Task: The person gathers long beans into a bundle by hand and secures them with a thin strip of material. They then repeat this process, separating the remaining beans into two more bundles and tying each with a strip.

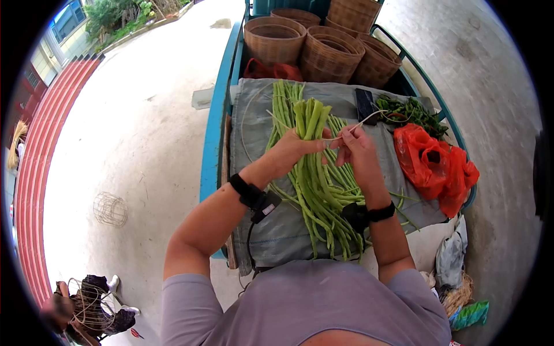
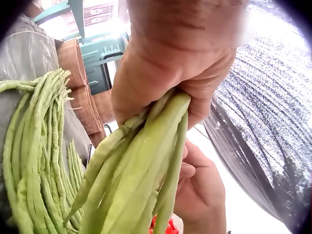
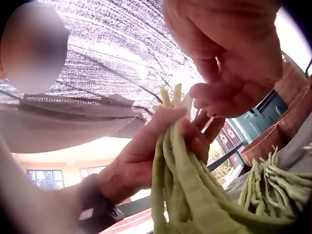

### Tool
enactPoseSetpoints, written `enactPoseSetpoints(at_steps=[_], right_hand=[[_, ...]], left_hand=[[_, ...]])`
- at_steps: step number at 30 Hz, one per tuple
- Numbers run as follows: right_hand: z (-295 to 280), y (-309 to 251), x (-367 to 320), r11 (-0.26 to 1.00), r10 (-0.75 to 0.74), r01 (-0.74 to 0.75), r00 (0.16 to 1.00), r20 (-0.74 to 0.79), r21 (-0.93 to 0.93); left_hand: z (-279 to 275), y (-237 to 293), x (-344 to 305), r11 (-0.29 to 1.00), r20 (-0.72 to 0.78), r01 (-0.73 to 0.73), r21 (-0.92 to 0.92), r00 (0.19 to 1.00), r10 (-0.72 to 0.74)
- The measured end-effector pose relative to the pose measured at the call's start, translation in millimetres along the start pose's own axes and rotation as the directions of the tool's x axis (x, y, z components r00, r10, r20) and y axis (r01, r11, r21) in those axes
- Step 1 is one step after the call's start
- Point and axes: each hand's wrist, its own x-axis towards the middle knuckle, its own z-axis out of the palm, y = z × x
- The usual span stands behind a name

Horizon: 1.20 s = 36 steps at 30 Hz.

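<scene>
My left hand [image 1: 290,151] grips a bunch of long green beans [image 1: 316,187] near its upper end, thumb across the front. The bean ends stick up above the fist, and the long tails hang down toward my body. Just right of the bunch, my right hand [image 1: 360,149] pinches a thin pale strand [image 1: 365,120], which stretches from the bunch up to the right. Behind the held bunch, more long beans [image 1: 280,99] lie on the grey cloth [image 1: 251,124]. The left wrist view shows those lying beans [image 2: 39,146] beside the gripped ones.
Woven baskets [image 1: 274,40] stand stacked at the back of the blue cart [image 1: 214,130]. A dark phone [image 1: 365,105], leafy green peppers [image 1: 412,112] and a red plastic bag [image 1: 424,158] lie to the right. At lower left, another person [image 1: 86,305] is beside a wire frame.
</scene>
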Motion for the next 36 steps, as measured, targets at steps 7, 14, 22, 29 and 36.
enactPoseSetpoints(at_steps=[7, 14, 22, 29, 36], right_hand=[[28, -20, -22, 0.609, -0.428, 0.483, 0.868, 0.251, -0.63], [53, -34, -5, 0.28, -0.427, 0.574, 0.792, 0.436, -0.769], [79, -45, 33, 0.137, -0.495, 0.632, 0.711, 0.5, -0.763], [104, -32, 61, 0.02, -0.077, 0.501, 0.863, 0.498, -0.865], [76, -24, 59, 0.565, -0.394, 0.528, 0.848, 0.354, -0.634]], left_hand=[[-11, -7, 4, 0.927, -0.109, 0.047, 0.373, 0.994, -0.007], [-12, -18, 5, 0.874, -0.025, -0.184, 0.449, 0.976, 0.218], [-10, -30, 19, 0.514, 0.175, -0.529, 0.675, 0.792, 0.585], [-31, -66, 35, 0.315, 0.158, -0.372, 0.873, 0.826, 0.541], [-12, -43, 21, 0.823, -0.069, -0.24, 0.515, 0.945, 0.319]])
